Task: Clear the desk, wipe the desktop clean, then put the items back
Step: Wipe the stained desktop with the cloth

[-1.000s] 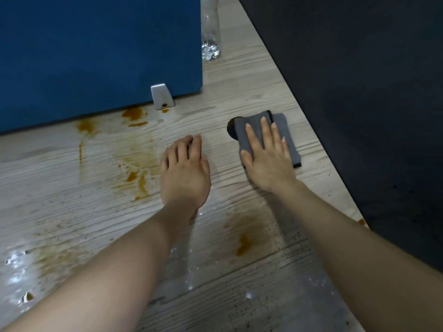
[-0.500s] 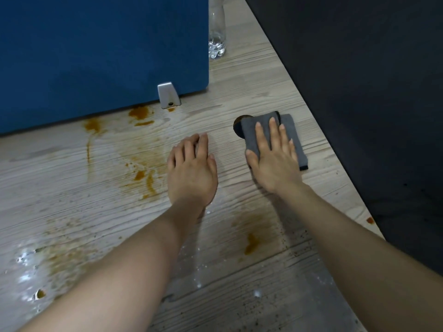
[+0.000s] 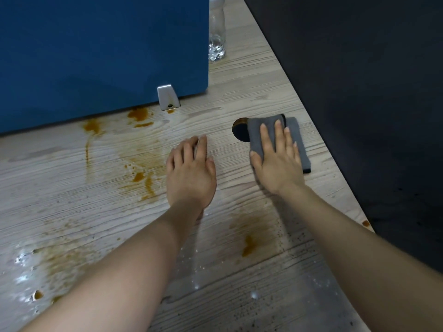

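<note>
Wood-grain tabletop (image 3: 239, 77) is carrying brown stains (image 3: 143, 180), lying left of the grey cloth (image 3: 261, 130). Right hand (image 3: 278, 161) is pressing it flat, fingers straight, beside the cable hole (image 3: 239, 131). Left hand (image 3: 189, 173), nearer the stains, is resting open, holding nothing.
</note>
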`<move>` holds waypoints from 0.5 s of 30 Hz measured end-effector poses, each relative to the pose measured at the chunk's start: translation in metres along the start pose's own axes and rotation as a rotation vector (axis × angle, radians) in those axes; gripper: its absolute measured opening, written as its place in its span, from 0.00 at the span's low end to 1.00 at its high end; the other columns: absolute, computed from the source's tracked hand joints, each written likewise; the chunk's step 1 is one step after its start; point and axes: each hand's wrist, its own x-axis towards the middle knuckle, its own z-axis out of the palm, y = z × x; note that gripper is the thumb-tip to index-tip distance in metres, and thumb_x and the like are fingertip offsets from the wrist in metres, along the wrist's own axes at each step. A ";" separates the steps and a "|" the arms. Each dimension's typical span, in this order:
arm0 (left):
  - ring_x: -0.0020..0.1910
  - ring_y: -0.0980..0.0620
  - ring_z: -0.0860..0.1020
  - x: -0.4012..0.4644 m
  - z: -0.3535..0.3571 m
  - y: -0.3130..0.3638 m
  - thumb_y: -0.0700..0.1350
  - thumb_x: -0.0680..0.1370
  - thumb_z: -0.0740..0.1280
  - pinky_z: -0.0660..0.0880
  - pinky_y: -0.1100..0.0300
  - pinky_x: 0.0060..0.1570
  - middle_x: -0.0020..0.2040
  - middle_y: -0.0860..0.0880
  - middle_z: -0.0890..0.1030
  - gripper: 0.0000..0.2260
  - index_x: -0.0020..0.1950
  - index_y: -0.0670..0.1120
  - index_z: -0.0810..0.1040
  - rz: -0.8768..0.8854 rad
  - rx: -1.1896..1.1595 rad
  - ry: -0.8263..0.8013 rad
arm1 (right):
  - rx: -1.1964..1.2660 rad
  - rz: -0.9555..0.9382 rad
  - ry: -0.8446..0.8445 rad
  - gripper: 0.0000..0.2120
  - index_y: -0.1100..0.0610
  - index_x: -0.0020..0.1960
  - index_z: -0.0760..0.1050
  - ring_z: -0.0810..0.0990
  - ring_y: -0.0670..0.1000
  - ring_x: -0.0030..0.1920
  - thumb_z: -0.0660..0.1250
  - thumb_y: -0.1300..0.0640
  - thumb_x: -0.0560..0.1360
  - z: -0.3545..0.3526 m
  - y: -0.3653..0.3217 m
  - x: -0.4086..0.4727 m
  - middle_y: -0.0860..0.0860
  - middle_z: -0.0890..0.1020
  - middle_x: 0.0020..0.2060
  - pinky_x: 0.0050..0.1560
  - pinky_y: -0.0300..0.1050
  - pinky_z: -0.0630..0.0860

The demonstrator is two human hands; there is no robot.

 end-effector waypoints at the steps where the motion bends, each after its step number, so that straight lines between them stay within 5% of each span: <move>1: 0.71 0.46 0.59 0.000 0.000 0.000 0.52 0.82 0.48 0.54 0.50 0.71 0.73 0.48 0.62 0.23 0.77 0.51 0.54 -0.003 -0.002 -0.003 | -0.010 -0.005 0.000 0.30 0.47 0.77 0.34 0.33 0.52 0.75 0.44 0.41 0.81 0.001 0.001 -0.006 0.52 0.34 0.75 0.74 0.51 0.36; 15: 0.71 0.46 0.58 0.000 0.000 0.000 0.53 0.82 0.47 0.53 0.50 0.71 0.73 0.49 0.61 0.23 0.77 0.51 0.54 -0.004 0.005 0.000 | -0.005 0.002 -0.011 0.30 0.46 0.77 0.37 0.36 0.51 0.76 0.46 0.41 0.80 -0.021 0.029 0.055 0.50 0.36 0.76 0.74 0.51 0.38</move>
